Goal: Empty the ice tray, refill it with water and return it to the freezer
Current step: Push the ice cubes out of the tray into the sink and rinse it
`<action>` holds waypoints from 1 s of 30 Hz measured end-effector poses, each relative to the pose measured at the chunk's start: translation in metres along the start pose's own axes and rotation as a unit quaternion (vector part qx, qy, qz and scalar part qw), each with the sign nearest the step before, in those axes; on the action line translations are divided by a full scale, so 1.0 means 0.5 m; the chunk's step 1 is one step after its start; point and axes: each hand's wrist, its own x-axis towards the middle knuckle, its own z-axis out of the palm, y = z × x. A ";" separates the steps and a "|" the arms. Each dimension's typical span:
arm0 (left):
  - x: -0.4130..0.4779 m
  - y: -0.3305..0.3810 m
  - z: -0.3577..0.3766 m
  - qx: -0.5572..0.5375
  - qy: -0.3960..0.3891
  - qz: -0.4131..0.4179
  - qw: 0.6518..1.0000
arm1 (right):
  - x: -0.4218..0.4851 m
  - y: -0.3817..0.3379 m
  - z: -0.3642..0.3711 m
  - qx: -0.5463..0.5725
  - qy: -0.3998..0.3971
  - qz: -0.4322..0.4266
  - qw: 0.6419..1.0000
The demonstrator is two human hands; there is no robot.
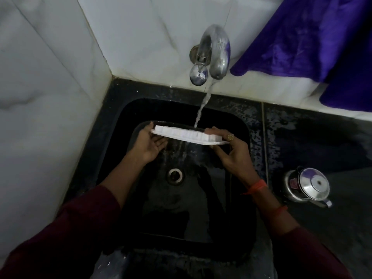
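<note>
A white ice tray (187,135) is held over the black sink (237,125), tilted with its near edge lower. My left hand (150,146) grips its left end, thumb on top and fingers underneath. At the right end my right hand (231,150), which wears a ring, holds it the same way. A stream of water (202,107) runs from the chrome tap (215,51) onto the tray's far right part. Water spills off the tray's near edge into the sink.
The sink's drain (175,176) lies below the tray. A steel kettle-like pot with a lid (308,185) stands on the dark wet counter (322,137) to the right. A purple cloth (322,37) hangs at the upper right. White tiled walls close off the left and back.
</note>
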 end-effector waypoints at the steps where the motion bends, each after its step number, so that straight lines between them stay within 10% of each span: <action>1: 0.006 0.004 0.000 -0.021 0.001 0.004 1.000 | 0.005 0.004 0.000 -0.013 -0.002 -0.006 1.000; 30: 0.036 -0.011 0.066 -0.091 0.018 -0.025 0.995 | 0.090 -0.082 -0.021 -0.288 -0.034 -0.089 0.953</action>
